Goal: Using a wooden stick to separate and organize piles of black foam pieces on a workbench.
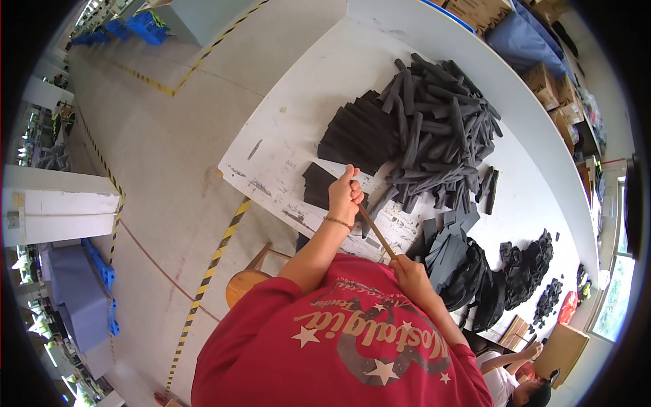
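A thin brown stick (380, 232), apparently wooden, slants between my two hands in front of my red shirt. My left hand (346, 195) is closed at its far end, over the near edge of the table. Lower and to the right, my right hand (410, 277) grips the near end. Some black material shows beside my left fist; whether it is on the stick I cannot tell. Just left of that fist lies a small stack of flat black strips (316, 184). Beyond it, black strips (356, 132) lie overlapped in a fan, against a large heap of black rolled pieces (444, 122).
The white table (285, 129) has a raised back panel (542, 163). Flat dark pieces (449, 254), a black bag (468, 278) and small black bits (529, 268) lie to the right. A wooden stool (245, 288) stands at left. Another person (515, 376) works at lower right.
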{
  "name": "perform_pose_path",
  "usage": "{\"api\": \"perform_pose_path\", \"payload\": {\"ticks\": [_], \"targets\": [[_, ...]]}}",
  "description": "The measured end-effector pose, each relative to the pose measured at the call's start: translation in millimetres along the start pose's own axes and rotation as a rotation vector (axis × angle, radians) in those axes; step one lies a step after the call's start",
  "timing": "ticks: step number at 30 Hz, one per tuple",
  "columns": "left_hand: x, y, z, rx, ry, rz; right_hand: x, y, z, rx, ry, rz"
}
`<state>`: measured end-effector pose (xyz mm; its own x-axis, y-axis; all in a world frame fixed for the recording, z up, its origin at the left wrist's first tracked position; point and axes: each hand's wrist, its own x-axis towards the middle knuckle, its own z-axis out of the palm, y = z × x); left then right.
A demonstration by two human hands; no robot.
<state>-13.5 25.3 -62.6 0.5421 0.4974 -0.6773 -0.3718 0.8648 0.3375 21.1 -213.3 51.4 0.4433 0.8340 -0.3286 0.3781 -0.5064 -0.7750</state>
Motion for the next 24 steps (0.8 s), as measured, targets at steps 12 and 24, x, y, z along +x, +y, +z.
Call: {"api": "perform_pose_path", "payload": {"ticks": [12,24], "targets": [[-17.0,-5.5,20.0,0.024,0.094,0.067,0.1,6.2,5.5,0.042,0.046,0.124],[45.4,50.3,-29.1,-0.086,0.203,0.265,-10.1,11.7,-18.1,0.187,0.015,0.061]]}}
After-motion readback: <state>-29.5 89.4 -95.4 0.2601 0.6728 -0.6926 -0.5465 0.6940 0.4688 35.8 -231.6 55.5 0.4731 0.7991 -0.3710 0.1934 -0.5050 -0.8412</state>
